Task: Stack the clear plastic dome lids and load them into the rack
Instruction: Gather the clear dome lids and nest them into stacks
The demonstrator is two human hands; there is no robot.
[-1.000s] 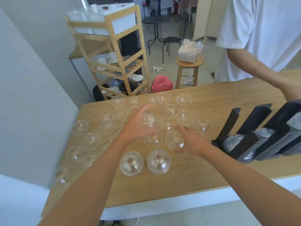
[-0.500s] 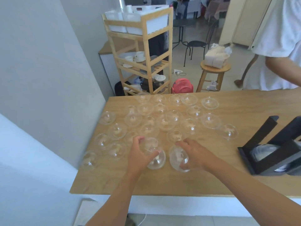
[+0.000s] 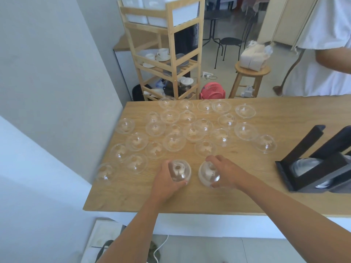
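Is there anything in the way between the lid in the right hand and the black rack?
Nothing visible. Only bare table lies between the lid that the right hand holds and the rack. The nearest loose lid sits farther back, off that path.

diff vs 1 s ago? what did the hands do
Left hand pulled back from the middle of the spread toward the near edge and now grips a dome lid. Right hand also drew nearer and grips a second dome lid beside it; both lids are tilted. The loose lids on the table and the black rack at right look unchanged.
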